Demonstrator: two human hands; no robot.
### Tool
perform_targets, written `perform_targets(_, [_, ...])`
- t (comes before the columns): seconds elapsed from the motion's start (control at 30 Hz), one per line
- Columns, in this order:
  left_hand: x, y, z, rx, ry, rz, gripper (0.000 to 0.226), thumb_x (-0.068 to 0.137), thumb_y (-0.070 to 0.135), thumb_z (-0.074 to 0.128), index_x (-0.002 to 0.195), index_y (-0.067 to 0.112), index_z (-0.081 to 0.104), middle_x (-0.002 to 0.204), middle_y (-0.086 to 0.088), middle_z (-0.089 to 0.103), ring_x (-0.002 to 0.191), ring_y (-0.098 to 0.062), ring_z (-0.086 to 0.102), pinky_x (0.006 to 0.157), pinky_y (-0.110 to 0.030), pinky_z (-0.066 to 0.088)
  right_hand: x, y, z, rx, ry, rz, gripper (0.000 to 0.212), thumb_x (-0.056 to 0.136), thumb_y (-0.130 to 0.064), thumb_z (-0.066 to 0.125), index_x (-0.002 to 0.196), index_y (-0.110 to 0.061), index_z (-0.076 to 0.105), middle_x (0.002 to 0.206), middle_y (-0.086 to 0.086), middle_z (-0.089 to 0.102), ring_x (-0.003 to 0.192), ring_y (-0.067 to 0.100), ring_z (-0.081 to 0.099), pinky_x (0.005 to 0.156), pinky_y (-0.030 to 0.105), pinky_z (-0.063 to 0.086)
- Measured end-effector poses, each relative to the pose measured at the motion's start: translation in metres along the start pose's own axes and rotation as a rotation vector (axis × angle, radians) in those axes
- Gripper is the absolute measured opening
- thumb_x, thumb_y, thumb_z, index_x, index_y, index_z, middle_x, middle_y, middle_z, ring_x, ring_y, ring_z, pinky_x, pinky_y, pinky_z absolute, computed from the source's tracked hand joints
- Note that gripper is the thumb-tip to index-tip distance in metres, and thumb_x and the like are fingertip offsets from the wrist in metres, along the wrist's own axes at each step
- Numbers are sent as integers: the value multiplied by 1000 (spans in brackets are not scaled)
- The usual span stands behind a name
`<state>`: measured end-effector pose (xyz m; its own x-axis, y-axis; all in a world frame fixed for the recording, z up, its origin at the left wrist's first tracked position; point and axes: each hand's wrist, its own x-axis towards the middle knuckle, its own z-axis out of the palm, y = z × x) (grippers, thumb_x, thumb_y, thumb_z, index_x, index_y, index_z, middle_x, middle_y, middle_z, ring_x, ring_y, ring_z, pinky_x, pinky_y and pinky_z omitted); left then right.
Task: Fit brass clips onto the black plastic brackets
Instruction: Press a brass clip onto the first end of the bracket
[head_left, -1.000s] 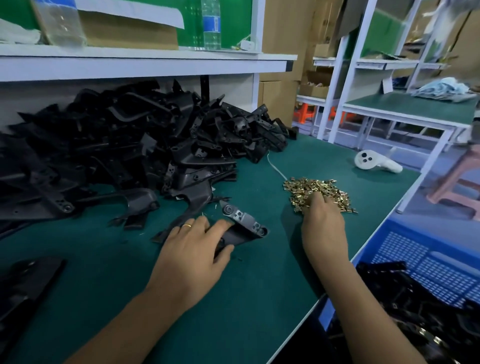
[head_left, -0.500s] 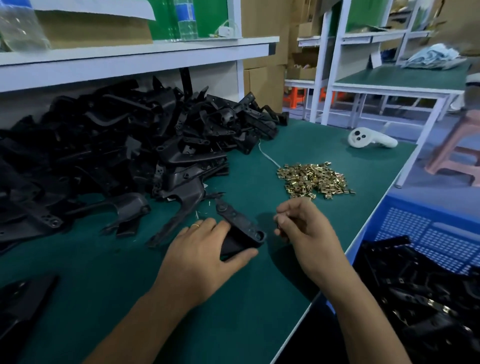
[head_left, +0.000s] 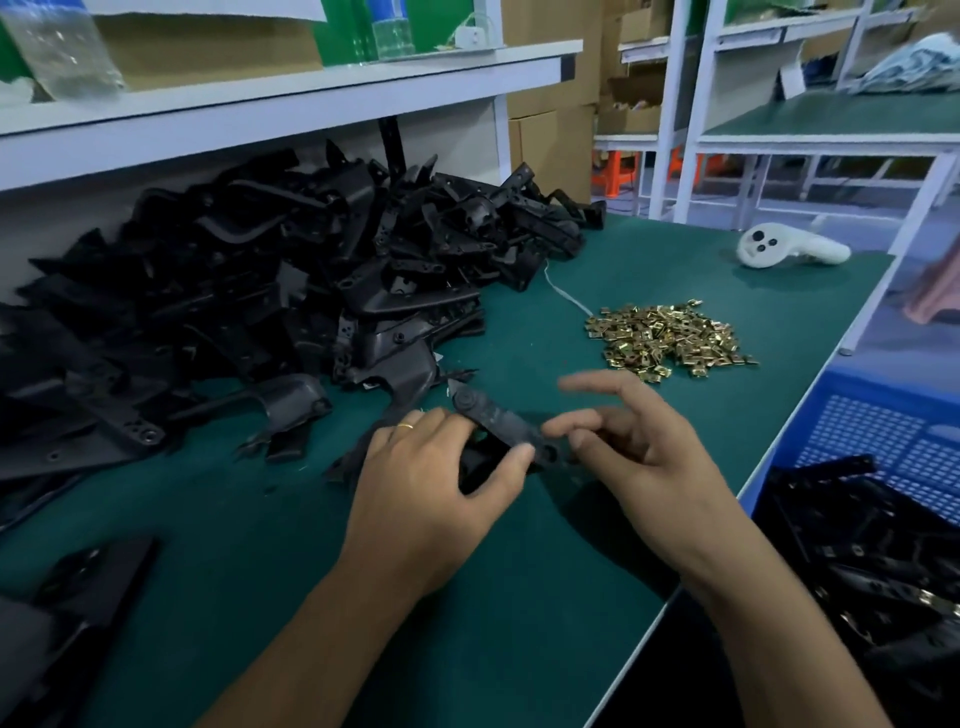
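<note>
Head view: the landmark is the loose pile of brass clips lying on the green worktop. Nearer the camera and left of that pile, the left hand grips a black plastic bracket; its fingers curl over the bracket's near side and the thumb presses along its edge, holding it just above the worktop. A ring shows on one finger. Directly on the camera side of the pile, the right hand meets the bracket's right end. Its index finger is stretched out and blurred, while the thumb and another finger come together at the bracket's tip. Whether a clip is pinched between them cannot be told.

Left of the pile and beyond the left hand sits a large heap of black brackets, reaching back under a white shelf. Beyond the pile, to its right near the worktop's far edge, lies a white controller. Right of the pile, off the worktop's edge, a blue crate holds more black parts.
</note>
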<state>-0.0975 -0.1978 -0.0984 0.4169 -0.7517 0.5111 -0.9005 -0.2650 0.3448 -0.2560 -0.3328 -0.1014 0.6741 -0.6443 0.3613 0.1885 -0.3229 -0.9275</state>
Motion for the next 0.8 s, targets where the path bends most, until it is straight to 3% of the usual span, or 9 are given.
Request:
perform_targets(0.1, [2, 1, 0, 17, -83, 43, 49, 93, 74, 38, 95, 31, 60, 88, 14, 56, 92, -13, 51, 92, -39, 40, -3, -4, 20, 87, 158, -89, 46, 101, 2, 57, 127, -35, 48, 109, 0, 74, 73, 19, 58, 71, 25, 51])
perform_targets(0.2, [0, 2, -1, -11, -150, 43, 55, 89, 79, 38, 99, 30, 61, 92, 15, 57, 97, -11, 50, 95, -38, 39, -2, -6, 32, 131, 253, -57, 32, 97, 0, 64, 112, -25, 50, 104, 1, 70, 88, 20, 66, 87, 32, 56])
perform_targets(0.3, [-3, 0, 1, 23, -171, 38, 64, 83, 86, 36, 99, 30, 62, 91, 14, 55, 95, -7, 38, 95, -33, 35, -1, -4, 31, 108, 270, 3, 12, 95, -4, 69, 99, -14, 63, 86, 2, 69, 85, 21, 68, 82, 29, 54])
perform_targets(0.43, [1, 1, 4, 149, -235, 24, 81, 73, 99, 16, 99, 33, 56, 91, 18, 49, 94, -6, 36, 95, -31, 29, -3, -8, 27, 99, 230, 9, 14, 95, -6, 70, 96, -19, 77, 92, 0, 76, 91, 22, 69, 84, 28, 55])
perform_targets(0.57, [1, 2, 2, 113, -181, -14, 53, 79, 92, 30, 81, 40, 42, 75, 22, 47, 81, -5, 40, 93, -35, 34, -3, -11, 26, 123, 166, -17, 21, 95, -5, 70, 98, -23, 80, 97, -2, 78, 96, 15, 71, 87, 24, 56])
perform_targets(0.67, [1, 3, 1, 132, -181, -20, 52, 80, 87, 33, 78, 36, 44, 69, 18, 51, 78, -6, 44, 93, -37, 36, -1, -9, 26, 209, 153, -18, 22, 91, 2, 73, 106, -15, 74, 97, 4, 78, 94, 16, 72, 85, 21, 55])
perform_targets(0.8, [2, 5, 0, 176, -239, -19, 54, 79, 85, 29, 82, 34, 46, 75, 17, 51, 87, -10, 43, 98, -38, 35, -1, -5, 23, 259, 143, 26, 19, 89, 2, 75, 102, -11, 72, 95, 8, 77, 90, 17, 71, 83, 22, 55])
